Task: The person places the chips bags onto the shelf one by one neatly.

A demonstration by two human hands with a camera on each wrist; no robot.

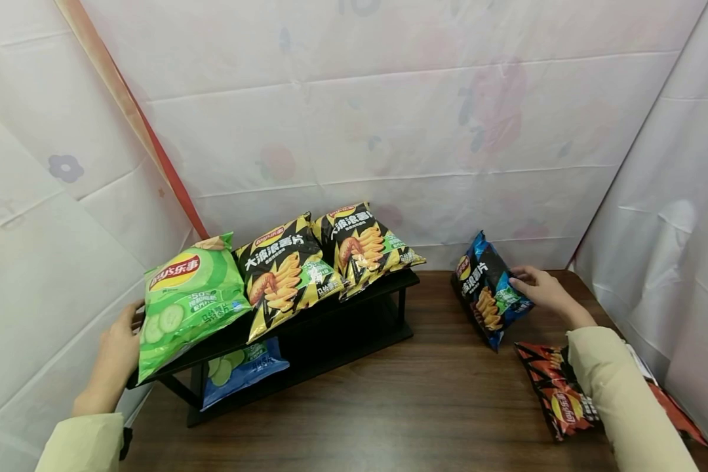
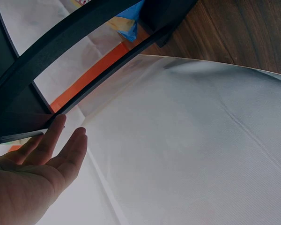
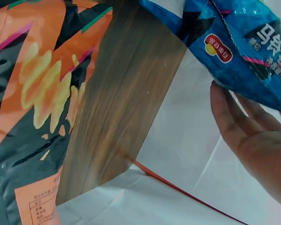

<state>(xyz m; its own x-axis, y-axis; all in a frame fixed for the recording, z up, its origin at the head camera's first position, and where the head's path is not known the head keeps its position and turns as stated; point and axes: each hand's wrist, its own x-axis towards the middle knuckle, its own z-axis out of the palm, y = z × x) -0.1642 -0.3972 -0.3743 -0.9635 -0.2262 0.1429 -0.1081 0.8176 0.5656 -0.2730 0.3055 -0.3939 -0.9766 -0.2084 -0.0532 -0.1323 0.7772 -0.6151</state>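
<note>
In the head view my right hand (image 1: 539, 288) holds the right edge of a blue and black potato chip bag (image 1: 484, 295), which stands tilted at the table's back right. In the right wrist view the fingers (image 3: 225, 103) lie against the bag's blue back (image 3: 225, 61); the thumb is hidden there. My left hand (image 1: 120, 344) is at the left end of a black two-tier rack (image 1: 354, 344), beside a green cucumber chip bag (image 1: 191, 295). From the left wrist view, its fairly straight fingers (image 2: 75, 150) reach up to the rack's end; the thumb is not visible.
Two black and yellow chip bags (image 1: 289, 269) lie beside the green one on the top tier. A blue bag (image 1: 242, 370) sits on the lower tier. Red chip bags (image 1: 560, 393) lie under the right forearm. White cloth (image 1: 389, 131) encloses the wooden table (image 1: 360, 419).
</note>
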